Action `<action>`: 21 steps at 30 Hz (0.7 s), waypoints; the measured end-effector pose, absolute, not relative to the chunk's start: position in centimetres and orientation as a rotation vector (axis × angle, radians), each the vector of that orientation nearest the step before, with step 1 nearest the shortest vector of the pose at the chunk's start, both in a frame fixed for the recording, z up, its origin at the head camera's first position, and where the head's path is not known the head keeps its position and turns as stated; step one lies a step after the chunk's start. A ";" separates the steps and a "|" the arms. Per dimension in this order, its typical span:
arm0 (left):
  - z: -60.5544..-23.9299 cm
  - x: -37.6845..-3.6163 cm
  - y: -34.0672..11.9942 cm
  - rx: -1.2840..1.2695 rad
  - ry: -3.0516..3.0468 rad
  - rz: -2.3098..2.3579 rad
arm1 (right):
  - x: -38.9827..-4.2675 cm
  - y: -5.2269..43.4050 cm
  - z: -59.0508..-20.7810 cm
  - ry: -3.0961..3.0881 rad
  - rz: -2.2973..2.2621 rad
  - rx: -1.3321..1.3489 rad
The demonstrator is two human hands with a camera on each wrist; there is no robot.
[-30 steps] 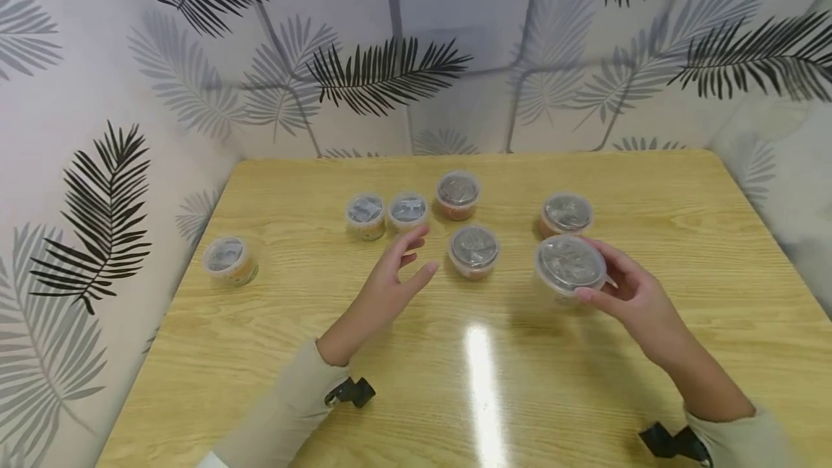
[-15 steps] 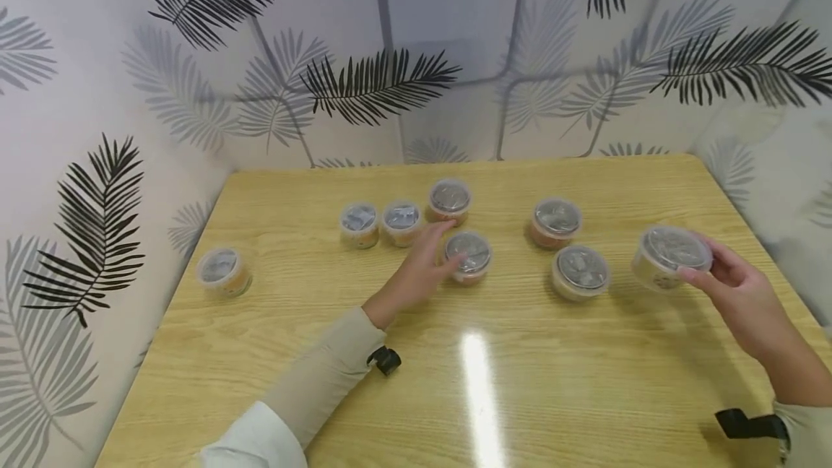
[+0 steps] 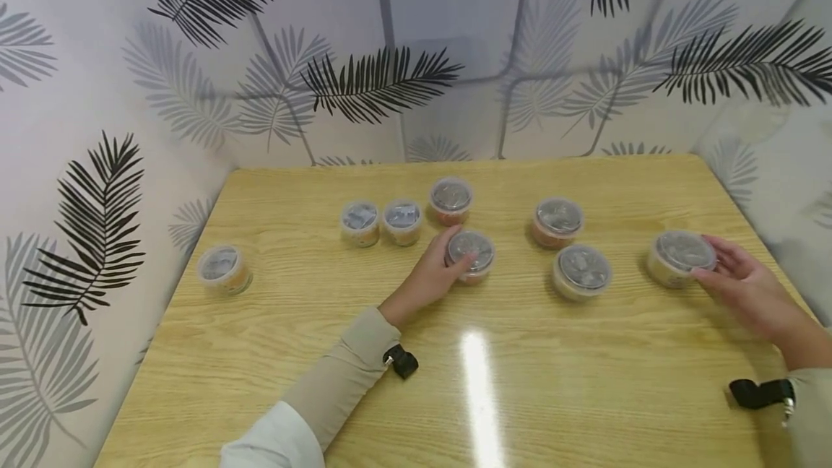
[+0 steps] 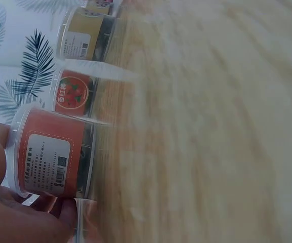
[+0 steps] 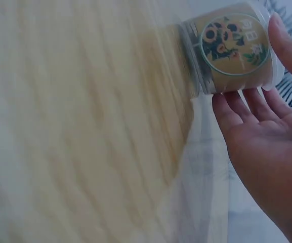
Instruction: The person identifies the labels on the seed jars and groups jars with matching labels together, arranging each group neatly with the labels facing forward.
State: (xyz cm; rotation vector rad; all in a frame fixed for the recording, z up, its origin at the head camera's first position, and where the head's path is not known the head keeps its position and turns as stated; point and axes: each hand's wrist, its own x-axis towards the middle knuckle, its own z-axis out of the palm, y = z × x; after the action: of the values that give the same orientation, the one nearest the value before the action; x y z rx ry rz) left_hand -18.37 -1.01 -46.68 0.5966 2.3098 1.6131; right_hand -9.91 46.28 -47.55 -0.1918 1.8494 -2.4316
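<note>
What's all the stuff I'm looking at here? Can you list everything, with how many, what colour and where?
Small round plastic tubs with clear lids: seven on the table. One far left; two side by side at the back left; one reddish behind the centre; one red-labelled at the centre; one reddish right of centre; one pale in front of it.
Yellow sunflower-labelled tub: one, far right.
Light wooden table: one, under everything.
Leaf-patterned white backdrop: behind and beside the table.
Black wrist straps: two, one on each wrist.
Left hand: grips the centre tub.
Right hand: fingers around the sunflower tub.
</note>
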 end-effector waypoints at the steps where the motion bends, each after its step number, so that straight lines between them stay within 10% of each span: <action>1: -46.7 -18.3 -1.0 0.581 2.299 1.624 | -10.1 46.7 -47.7 1.823 -2.447 -0.213; 21: -47.0 -18.4 -1.0 0.465 2.207 1.688 | -10.3 52.6 -49.4 1.687 -2.526 -0.378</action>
State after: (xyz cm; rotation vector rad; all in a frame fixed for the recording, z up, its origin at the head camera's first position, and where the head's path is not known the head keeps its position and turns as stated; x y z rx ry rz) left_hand -18.41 -1.05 -47.04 0.4646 2.2071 1.6877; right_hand -10.28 52.60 -49.41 -0.3779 1.6869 -2.5255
